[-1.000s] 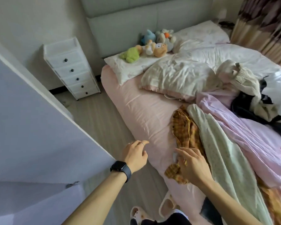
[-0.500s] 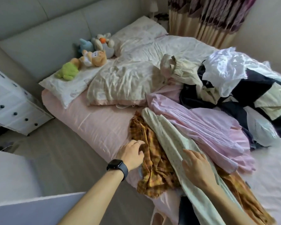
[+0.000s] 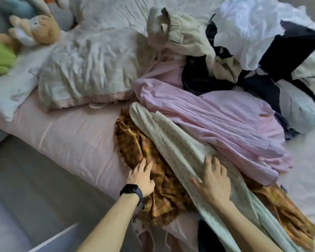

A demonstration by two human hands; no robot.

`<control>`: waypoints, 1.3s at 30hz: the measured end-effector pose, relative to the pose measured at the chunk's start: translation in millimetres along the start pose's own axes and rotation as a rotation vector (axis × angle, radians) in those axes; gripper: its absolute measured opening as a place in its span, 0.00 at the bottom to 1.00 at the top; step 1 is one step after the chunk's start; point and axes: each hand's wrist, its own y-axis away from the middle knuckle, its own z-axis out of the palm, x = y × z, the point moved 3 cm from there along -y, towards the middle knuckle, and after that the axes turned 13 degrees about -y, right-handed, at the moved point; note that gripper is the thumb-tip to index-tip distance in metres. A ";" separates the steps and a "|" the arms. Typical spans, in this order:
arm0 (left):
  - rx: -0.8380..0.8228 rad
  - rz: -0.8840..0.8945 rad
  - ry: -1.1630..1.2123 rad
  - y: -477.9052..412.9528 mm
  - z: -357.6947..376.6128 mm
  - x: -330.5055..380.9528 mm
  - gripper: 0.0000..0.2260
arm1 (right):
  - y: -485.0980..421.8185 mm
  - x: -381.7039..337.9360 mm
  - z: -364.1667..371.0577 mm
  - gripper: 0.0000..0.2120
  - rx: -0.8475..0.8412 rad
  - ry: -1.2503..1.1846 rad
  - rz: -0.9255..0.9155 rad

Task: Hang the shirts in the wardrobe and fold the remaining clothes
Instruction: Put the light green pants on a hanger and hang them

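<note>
The pale green garment (image 3: pixel 187 151) is laid in a long strip across the near edge of the bed (image 3: pixel 67 135), on top of an orange plaid shirt (image 3: pixel 144 153) and just beside a pink striped shirt (image 3: pixel 207 122). The right hand (image 3: pixel 212 182) is pressed flat on the green cloth with the fingers spread, nothing gathered in it; the left hand (image 3: pixel 141 176), with a dark watch (image 3: pixel 131 190) at the wrist, is laid open on the plaid, the fingertips touching the fabric but not closed on it. A second ago both hands were held in the air short of the bed edge; since then they have been brought down onto the pile. The pile seems to be sorted through for the next piece, so nothing here is yet lifted, hung or folded. Further back, a heap of dark and white clothes (image 3: pixel 262 51) is left untouched, with a pillow (image 3: pixel 91 70) and soft toys (image 3: pixel 35 28) well apart at the head of the bed.
</note>
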 end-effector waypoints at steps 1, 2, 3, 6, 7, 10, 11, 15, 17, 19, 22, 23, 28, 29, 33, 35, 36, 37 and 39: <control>-0.024 0.008 0.003 -9.5 10.9 0.5 0.32 | -7.9 1.2 9.5 0.43 0.015 0.038 0.013; -0.046 0.013 0.012 -16.1 22.3 0.8 0.33 | -13.1 3.1 20.0 0.40 0.025 0.064 0.024; -0.054 0.017 0.020 -19.4 29.0 0.6 0.33 | -16.2 3.5 26.4 0.35 0.038 0.074 0.023; -0.044 0.037 0.026 -22.1 37.6 -4.6 0.32 | -20.7 -0.7 29.7 0.16 0.072 0.067 0.020; -0.046 0.041 0.039 -19.0 37.0 -7.2 0.31 | -20.3 -2.0 26.9 0.13 0.074 0.061 0.014; -0.056 0.032 0.116 4.1 26.9 -17.7 0.28 | 0.5 -11.7 1.8 0.06 0.117 -0.087 -0.064; -0.066 0.029 0.153 12.7 20.9 -20.0 0.28 | 10.8 -16.9 -8.4 0.02 0.126 -0.218 -0.109; 0.041 0.039 0.348 56.8 -41.8 -32.7 0.27 | 61.2 -64.1 -67.1 0.05 0.152 -0.634 -0.239; 0.139 0.060 0.419 78.2 -87.8 -38.8 0.29 | 80.0 -96.6 -102.3 0.06 0.148 -0.740 -0.271; 0.247 0.092 0.467 106.3 -136.3 -46.9 0.34 | 101.7 -125.2 -136.4 0.07 0.124 -0.844 -0.309; 0.411 0.205 0.388 142.3 -195.2 -54.9 0.45 | 123.1 -156.5 -181.3 0.10 0.097 -0.941 -0.398; 0.444 0.223 0.308 155.9 -211.3 -59.3 0.46 | 131.9 -167.0 -198.9 0.10 0.110 -0.963 -0.430; 0.551 0.335 0.133 203.7 -266.7 -61.6 0.24 | 147.2 -206.2 -267.6 0.11 0.184 -1.178 -0.613; 0.581 0.361 0.172 218.0 -279.6 -62.0 0.21 | 153.1 -214.3 -281.6 0.11 0.199 -1.226 -0.649; 0.585 0.271 0.538 271.7 -330.7 -90.0 0.14 | 158.4 -232.4 -316.6 0.11 0.337 -1.220 -0.650; 0.612 0.272 0.588 296.3 -353.6 -108.4 0.12 | 151.5 -240.2 -320.7 0.14 0.378 -1.112 -0.631; 0.605 0.276 0.579 307.8 -362.5 -116.1 0.14 | 148.0 -244.3 -319.7 0.15 0.379 -1.050 -0.624; 0.597 0.268 0.575 322.6 -368.1 -125.8 0.16 | 147.2 -253.7 -318.1 0.13 0.361 -0.979 -0.638; 0.589 0.287 0.587 345.7 -374.9 -133.7 0.15 | 144.7 -266.0 -311.8 0.09 0.319 -0.882 -0.634</control>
